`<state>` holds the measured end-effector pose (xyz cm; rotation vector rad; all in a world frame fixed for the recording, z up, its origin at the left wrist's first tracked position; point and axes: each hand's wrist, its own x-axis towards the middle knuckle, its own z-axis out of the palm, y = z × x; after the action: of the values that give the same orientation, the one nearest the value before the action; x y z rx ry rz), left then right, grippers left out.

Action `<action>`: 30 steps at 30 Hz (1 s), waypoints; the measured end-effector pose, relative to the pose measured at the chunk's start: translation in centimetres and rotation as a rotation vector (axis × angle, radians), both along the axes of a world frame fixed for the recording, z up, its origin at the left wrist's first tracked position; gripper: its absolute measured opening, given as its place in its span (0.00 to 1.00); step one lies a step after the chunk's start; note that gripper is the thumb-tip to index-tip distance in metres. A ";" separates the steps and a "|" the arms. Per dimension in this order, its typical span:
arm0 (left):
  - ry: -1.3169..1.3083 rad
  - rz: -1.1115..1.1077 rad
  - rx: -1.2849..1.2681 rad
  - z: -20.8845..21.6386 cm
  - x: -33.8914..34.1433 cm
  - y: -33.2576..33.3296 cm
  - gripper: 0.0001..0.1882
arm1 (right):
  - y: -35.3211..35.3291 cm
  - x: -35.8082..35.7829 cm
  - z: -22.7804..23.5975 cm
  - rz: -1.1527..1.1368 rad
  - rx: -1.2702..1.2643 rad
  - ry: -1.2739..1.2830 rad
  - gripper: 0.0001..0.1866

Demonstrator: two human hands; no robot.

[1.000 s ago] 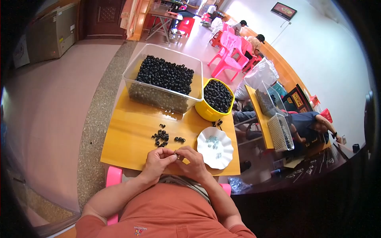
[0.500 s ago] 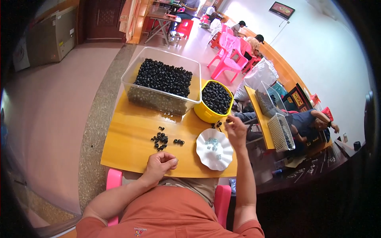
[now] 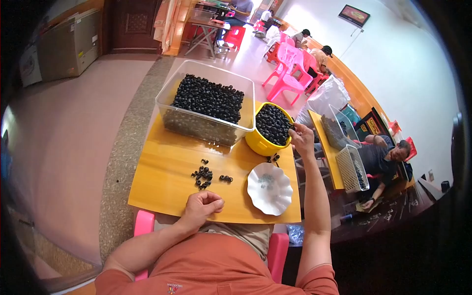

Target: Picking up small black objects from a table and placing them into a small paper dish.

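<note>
My right hand [image 3: 303, 139] is at the right rim of a yellow tub [image 3: 263, 143]. Its thumb and fingers pinch a small dark piece that looks like one of the black ring-shaped parts [image 3: 273, 123] heaped in the tub. Near the table's front edge, my left hand [image 3: 202, 206] is closed, thumb against curled fingers; whatever it holds is hidden. Just beyond it lies a loose pile of black parts [image 3: 202, 176], with a short row of black parts [image 3: 225, 179] to its right. A white wavy-edged plate [image 3: 281, 200] carries small clear bluish pieces [image 3: 267, 181].
A large clear plastic bin [image 3: 196, 129] of black parts stands at the back of the wooden table [image 3: 152, 182]. Small dark items [image 3: 273, 158] lie between tub and plate. To the right, a co-worker [image 3: 388, 157] sits by a white perforated basket [image 3: 352, 169]. Pink chairs [image 3: 290, 73] stand beyond.
My right hand has moved up and away from beside the plate to the yellow tub's rim. My left hand stays nearly where it was. The view has shifted slightly.
</note>
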<state>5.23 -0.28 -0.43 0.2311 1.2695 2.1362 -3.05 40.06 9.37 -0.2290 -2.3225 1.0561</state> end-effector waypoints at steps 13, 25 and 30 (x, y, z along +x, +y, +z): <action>0.038 0.001 -0.018 -0.4 0.0 0.1 0.06 | 0.0 0.1 0.2 -0.079 0.138 0.031 0.15; 0.144 -0.023 -0.095 -0.5 0.3 0.2 0.07 | -15.4 9.5 -1.7 0.303 0.209 0.045 0.09; 0.164 -0.043 -0.123 -0.2 0.5 0.1 0.06 | -18.8 9.1 -3.2 0.391 0.456 -0.016 0.11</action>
<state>5.75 -0.19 -0.66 0.3837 1.4701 2.0283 6.02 21.27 6.13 0.4074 -2.6065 0.6583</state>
